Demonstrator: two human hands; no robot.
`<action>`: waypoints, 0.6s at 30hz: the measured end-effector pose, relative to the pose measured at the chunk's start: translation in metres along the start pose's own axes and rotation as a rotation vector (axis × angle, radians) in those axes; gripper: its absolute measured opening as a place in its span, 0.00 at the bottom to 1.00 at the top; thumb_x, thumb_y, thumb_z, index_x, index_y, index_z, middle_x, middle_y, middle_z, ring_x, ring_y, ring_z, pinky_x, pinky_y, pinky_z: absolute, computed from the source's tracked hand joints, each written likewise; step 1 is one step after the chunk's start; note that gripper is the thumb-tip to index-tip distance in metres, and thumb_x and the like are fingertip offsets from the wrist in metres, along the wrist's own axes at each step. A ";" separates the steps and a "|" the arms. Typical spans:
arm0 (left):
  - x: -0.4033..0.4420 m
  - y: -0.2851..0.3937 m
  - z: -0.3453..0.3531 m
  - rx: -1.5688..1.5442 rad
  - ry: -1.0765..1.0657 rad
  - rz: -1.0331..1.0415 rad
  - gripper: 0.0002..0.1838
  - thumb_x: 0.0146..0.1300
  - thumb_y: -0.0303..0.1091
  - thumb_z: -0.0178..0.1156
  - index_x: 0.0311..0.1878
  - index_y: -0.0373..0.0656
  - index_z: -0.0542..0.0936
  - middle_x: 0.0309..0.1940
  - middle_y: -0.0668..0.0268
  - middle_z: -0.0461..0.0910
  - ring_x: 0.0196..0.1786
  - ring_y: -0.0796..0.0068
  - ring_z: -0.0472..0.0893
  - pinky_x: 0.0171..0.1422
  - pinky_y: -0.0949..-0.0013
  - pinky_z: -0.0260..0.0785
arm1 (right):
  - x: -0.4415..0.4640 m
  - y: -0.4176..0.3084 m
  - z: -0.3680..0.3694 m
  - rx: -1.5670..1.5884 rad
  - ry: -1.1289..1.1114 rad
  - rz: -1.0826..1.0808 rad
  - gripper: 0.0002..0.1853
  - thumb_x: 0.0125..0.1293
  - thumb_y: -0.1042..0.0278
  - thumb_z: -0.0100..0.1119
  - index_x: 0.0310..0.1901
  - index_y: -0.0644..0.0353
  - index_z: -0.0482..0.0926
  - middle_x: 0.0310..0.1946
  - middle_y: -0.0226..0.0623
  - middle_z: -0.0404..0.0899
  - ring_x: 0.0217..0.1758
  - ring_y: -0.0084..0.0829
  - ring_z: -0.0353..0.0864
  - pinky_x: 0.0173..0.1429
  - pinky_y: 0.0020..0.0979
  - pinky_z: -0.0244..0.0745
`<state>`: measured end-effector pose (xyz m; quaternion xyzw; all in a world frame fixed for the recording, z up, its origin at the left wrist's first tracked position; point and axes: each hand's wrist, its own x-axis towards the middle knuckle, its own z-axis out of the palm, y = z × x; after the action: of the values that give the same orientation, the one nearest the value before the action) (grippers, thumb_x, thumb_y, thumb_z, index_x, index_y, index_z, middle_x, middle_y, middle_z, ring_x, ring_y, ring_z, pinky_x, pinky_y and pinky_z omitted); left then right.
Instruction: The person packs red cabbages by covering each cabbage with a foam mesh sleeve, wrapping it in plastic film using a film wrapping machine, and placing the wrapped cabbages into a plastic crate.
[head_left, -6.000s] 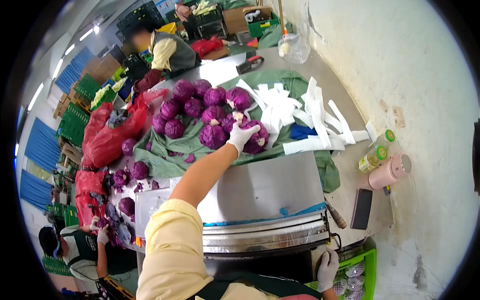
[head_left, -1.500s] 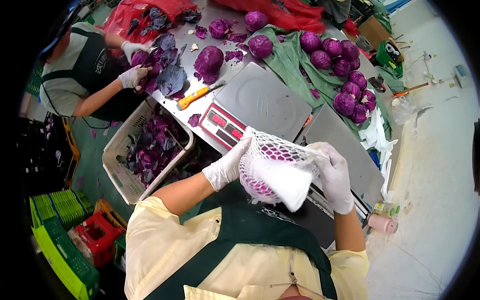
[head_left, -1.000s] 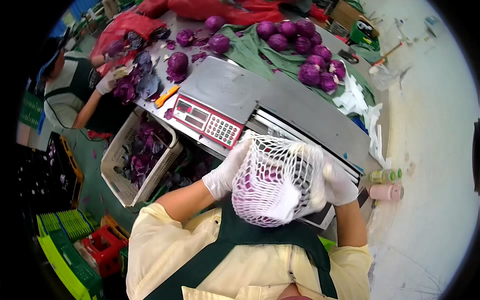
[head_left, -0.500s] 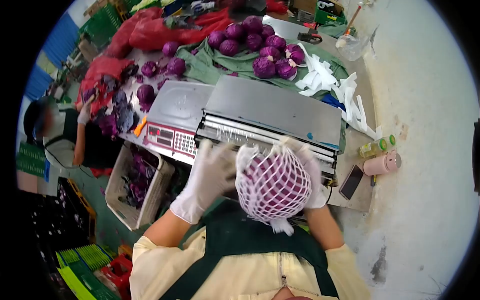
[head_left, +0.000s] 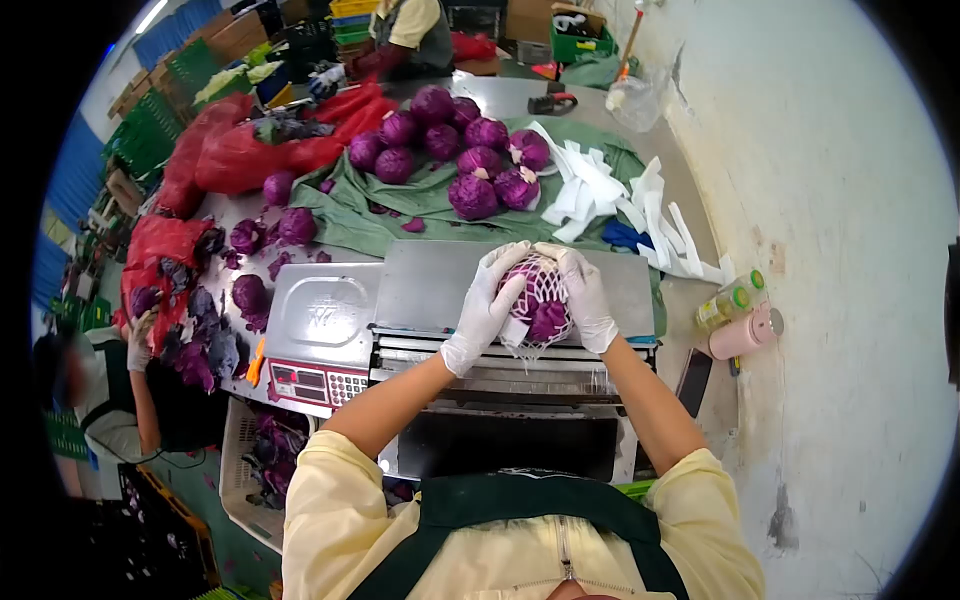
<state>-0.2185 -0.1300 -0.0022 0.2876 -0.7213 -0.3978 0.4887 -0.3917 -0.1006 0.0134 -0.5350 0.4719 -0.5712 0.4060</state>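
A purple cabbage in white foam netting [head_left: 545, 300] rests on the steel plate of a wrapping machine [head_left: 425, 290]. My left hand [head_left: 488, 305], white-gloved, grips its left side, and my right hand [head_left: 583, 292], gloved too, wraps round its right side. Beyond it, loose purple cabbages [head_left: 473, 197] lie on green cloth [head_left: 350, 215], next to white foam net sleeves [head_left: 582, 188]. Left of the machine is a scale [head_left: 322, 315] with a red keypad panel.
At the left a co-worker [head_left: 120, 390] handles a cabbage beside red sacks [head_left: 230, 155]. A crate of leaves [head_left: 240, 470] stands below. An orange knife [head_left: 256, 362], phone [head_left: 694, 382], pink bottle [head_left: 745, 335] and jars [head_left: 728, 305] lie around. Another person is at the back.
The netted cabbage has gone from in front of my chest onto the steel plate. My left hand, earlier apart from it, now holds it with my right. The view has swung too.
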 end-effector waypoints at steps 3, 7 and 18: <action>-0.005 0.016 0.001 0.209 -0.071 0.025 0.32 0.58 0.46 0.63 0.65 0.45 0.72 0.65 0.52 0.68 0.71 0.50 0.62 0.75 0.50 0.49 | -0.003 0.017 -0.010 -0.126 -0.010 -0.085 0.23 0.76 0.53 0.43 0.54 0.65 0.78 0.52 0.41 0.79 0.57 0.33 0.75 0.65 0.31 0.65; 0.002 0.038 0.006 0.558 -0.203 0.107 0.33 0.49 0.53 0.69 0.60 0.54 0.78 0.64 0.56 0.69 0.73 0.46 0.59 0.75 0.39 0.43 | -0.012 0.007 -0.011 0.085 -0.073 0.051 0.22 0.76 0.54 0.44 0.56 0.65 0.76 0.56 0.42 0.76 0.60 0.33 0.73 0.68 0.33 0.62; -0.006 0.036 0.027 -0.312 0.142 -0.076 0.06 0.66 0.24 0.59 0.41 0.34 0.83 0.39 0.65 0.84 0.42 0.81 0.79 0.49 0.76 0.72 | -0.055 -0.034 -0.016 -0.860 0.088 -0.192 0.22 0.65 0.47 0.57 0.59 0.40 0.78 0.46 0.37 0.78 0.48 0.42 0.78 0.52 0.38 0.75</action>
<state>-0.2425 -0.0986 0.0200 0.2626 -0.6032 -0.5017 0.5617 -0.4008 -0.0381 0.0347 -0.6719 0.6317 -0.3800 0.0712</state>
